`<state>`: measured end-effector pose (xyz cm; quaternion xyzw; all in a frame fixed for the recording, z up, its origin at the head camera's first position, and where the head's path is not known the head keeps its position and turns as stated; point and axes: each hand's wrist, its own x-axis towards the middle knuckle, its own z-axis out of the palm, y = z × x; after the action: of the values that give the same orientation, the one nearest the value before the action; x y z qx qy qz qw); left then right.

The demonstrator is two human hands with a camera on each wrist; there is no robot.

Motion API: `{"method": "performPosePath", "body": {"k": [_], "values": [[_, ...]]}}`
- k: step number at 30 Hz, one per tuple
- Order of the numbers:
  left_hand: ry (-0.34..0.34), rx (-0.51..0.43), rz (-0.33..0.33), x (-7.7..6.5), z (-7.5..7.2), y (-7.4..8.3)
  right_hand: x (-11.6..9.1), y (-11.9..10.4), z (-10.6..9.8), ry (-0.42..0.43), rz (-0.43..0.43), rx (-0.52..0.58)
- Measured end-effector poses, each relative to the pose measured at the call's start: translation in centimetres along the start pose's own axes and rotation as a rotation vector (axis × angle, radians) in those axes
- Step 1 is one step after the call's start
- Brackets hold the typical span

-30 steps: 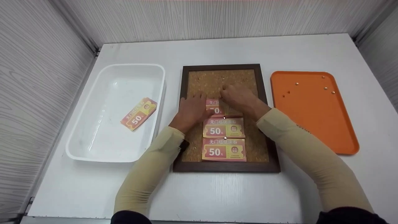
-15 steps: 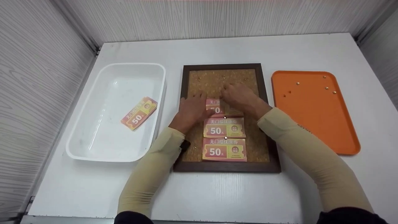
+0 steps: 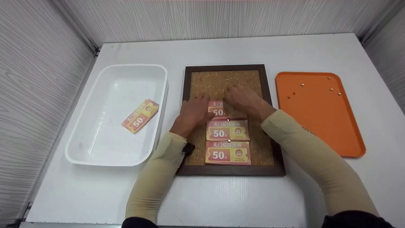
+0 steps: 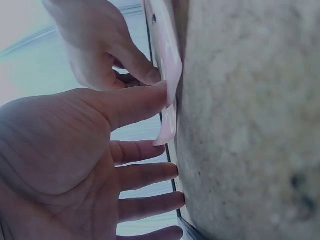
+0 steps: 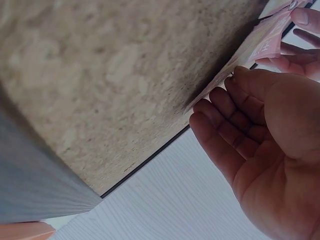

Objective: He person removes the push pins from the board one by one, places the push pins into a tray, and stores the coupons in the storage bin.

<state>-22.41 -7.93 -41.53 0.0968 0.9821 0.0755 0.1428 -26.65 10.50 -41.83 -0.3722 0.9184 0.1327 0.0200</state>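
Observation:
A framed corkboard [image 3: 231, 171] lies with three pink-and-yellow coupons in a column: the top coupon [image 3: 217, 112], middle coupon [image 3: 218, 133] and bottom coupon [image 3: 219, 155]. Round-headed pins [image 3: 228, 120] show at the top edges of the lower two. My left hand [image 3: 194, 110] rests on the cork, fingers straight, its thumb on the top coupon's left side. In the left wrist view that coupon's edge [image 4: 167, 125] curls up. My right hand [image 3: 242, 96] covers the top coupon's upper right; thumb and forefinger pinch a tiny pin [image 5: 231, 75], mostly hidden, at its top edge.
Left of the board stands a white tub [image 3: 71, 152] with more coupons [image 3: 140, 116] inside. An orange tray [image 3: 319, 126] on the right carries several loose pins [image 3: 331, 90]. Panelled walls enclose the table's back and sides.
Both hands stay nearly in place. The left forearm has shifted slightly to the right; the coupons and pins look unmoved.

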Motion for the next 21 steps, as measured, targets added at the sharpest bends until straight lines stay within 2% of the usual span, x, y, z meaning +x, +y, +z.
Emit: {"method": "performPosePath", "body": {"k": [14, 21], "values": [[0.016, -0.049, 0.011, -0.02, -0.13, -0.62, -0.02, 0.0, -0.38, -0.008, -0.009, 0.04], [0.023, -0.027, 0.018, 0.14, -0.07, -0.45, 0.09, 0.0, -0.26, -0.007, 0.001, 0.067]]}}
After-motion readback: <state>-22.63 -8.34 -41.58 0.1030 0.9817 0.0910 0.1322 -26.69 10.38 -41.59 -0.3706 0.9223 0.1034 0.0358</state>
